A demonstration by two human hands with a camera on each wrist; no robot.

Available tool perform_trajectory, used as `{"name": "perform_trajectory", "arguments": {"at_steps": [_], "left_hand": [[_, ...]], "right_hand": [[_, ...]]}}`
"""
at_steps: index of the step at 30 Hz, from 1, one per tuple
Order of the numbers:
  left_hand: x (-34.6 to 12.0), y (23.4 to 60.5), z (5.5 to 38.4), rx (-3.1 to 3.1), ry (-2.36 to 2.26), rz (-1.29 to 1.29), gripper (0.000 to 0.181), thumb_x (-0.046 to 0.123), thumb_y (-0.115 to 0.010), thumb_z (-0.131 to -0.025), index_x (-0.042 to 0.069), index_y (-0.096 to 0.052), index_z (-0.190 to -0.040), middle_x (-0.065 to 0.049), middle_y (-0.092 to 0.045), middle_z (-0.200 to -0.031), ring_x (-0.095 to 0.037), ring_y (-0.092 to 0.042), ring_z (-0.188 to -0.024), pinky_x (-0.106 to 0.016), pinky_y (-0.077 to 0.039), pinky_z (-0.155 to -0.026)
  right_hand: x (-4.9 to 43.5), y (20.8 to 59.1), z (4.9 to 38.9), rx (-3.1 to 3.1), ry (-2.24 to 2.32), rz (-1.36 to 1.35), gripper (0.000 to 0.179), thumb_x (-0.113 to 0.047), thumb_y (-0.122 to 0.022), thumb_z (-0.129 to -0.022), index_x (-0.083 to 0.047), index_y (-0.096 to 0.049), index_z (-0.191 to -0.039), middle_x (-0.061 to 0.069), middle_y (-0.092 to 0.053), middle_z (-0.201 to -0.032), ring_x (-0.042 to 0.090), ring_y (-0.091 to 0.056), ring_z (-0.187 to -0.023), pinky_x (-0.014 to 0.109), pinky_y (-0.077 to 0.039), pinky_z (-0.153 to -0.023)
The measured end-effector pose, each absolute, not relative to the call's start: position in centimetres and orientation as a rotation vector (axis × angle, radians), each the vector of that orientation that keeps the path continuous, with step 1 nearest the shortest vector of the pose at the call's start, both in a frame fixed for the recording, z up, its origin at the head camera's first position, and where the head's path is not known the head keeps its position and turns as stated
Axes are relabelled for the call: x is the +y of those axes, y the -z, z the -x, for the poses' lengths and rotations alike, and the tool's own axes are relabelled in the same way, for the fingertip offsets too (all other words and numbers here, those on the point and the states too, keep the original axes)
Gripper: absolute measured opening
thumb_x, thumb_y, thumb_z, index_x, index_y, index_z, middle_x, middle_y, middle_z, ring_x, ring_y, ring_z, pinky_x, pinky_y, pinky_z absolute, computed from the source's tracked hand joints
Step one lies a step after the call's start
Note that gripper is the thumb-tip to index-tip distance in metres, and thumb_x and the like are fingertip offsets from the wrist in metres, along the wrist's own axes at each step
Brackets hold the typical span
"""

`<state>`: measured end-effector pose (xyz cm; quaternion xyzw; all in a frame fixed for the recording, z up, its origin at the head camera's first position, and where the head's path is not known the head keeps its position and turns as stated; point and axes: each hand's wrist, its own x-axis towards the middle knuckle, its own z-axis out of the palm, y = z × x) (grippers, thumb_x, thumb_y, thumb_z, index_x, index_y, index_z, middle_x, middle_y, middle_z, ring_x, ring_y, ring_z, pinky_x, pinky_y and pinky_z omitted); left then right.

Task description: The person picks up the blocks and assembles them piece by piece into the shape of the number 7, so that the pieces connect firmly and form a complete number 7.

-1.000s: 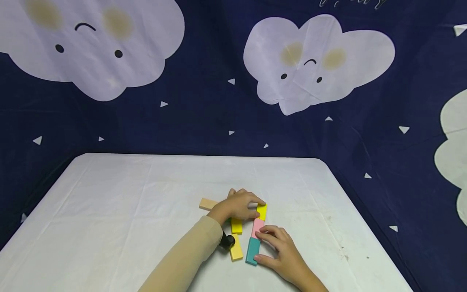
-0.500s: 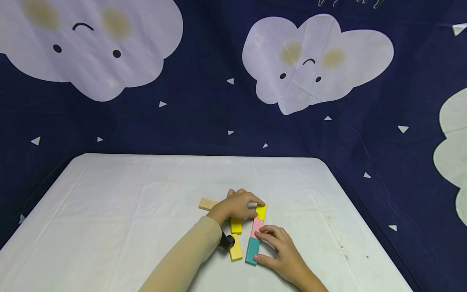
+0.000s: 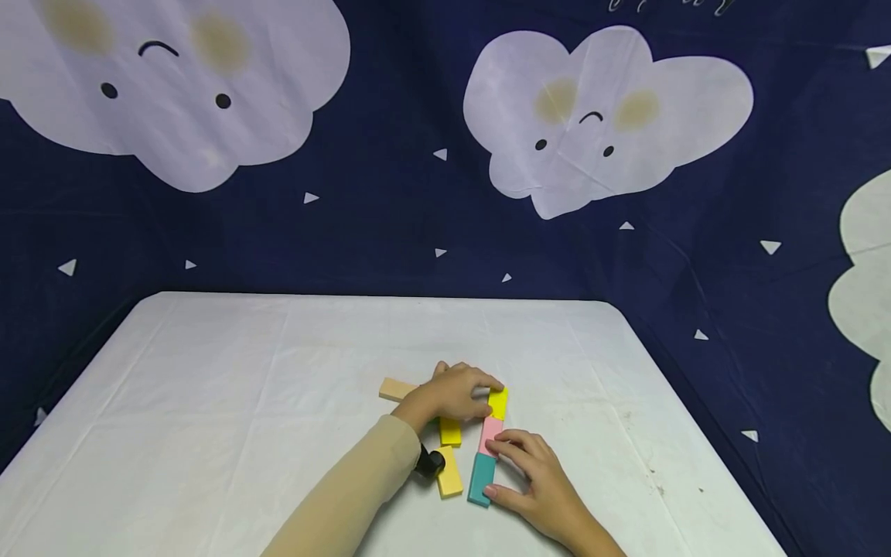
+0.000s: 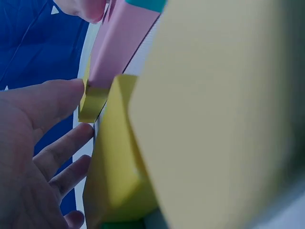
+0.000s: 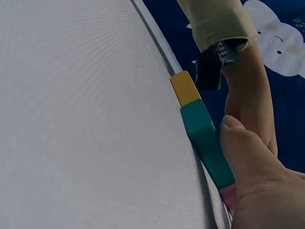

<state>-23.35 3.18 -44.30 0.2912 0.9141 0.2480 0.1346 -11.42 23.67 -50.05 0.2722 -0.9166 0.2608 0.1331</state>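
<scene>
A row of small rectangular blocks runs away from the person: teal (image 3: 482,480), pink (image 3: 490,435) and yellow (image 3: 497,403). My left hand (image 3: 455,393) reaches across to the far end, its thumb and index finger about the yellow block; the left wrist view shows that block (image 4: 94,105) between those fingertips. From the right side, my right hand (image 3: 539,483) rests its thumb against the teal block and its index fingertip on the pink one. In the right wrist view the thumb lies along the side of the teal block (image 5: 205,143); the other fingers are hidden.
Left of the row lie another yellow block (image 3: 450,432) and a pale yellow block (image 3: 449,473). A light wooden block (image 3: 397,389) sticks out behind the left wrist, which wears a small black camera (image 3: 431,463). White cloth covers the table (image 3: 209,402).
Both hands stay at the row of blocks. The left forearm has shifted very slightly to the left; the blocks keep their places.
</scene>
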Motion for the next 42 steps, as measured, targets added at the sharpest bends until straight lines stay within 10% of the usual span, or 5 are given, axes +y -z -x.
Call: {"name": "perform_trajectory", "arguments": {"at_steps": [15,23,42], "left_hand": [[-0.7,44.0,23.1,2.668,-0.854,-0.749,0.042,0.028,-0.060,-0.095,0.025,-0.060,-0.137,0.005,-0.057,-0.143,-0.020,-0.046,-0.134,-0.048,-0.026,-0.108],[-3.0,44.4,22.8,2.740,-0.882,-0.715,0.040,0.028,-0.061,-0.095,0.025,-0.061,-0.135,0.002,-0.058,-0.140,-0.022,-0.049,-0.131,-0.048,-0.030,-0.104],[-8.3,45.7,21.3,2.840,-0.918,-0.606,0.038,0.026,-0.064,-0.093,0.022,-0.063,-0.131,0.002,-0.064,-0.125,-0.021,-0.051,-0.121,-0.044,-0.031,-0.093]], "right_hand": [[23.8,49.7,11.8,-2.712,-0.736,-0.711,0.071,-0.057,-0.078,-0.077,-0.028,-0.057,-0.138,-0.008,-0.049,-0.146,0.014,-0.043,-0.133,0.046,-0.038,-0.104],[23.7,49.9,12.2,-2.797,-0.731,-0.667,0.101,-0.071,-0.074,-0.071,-0.026,-0.036,-0.154,-0.009,-0.037,-0.157,0.016,-0.040,-0.137,0.056,-0.036,-0.103],[23.6,49.5,12.3,-2.856,-0.687,-0.645,0.108,-0.075,-0.071,-0.071,-0.027,-0.027,-0.157,-0.008,-0.043,-0.154,0.020,-0.041,-0.137,0.051,-0.031,-0.107]]}}
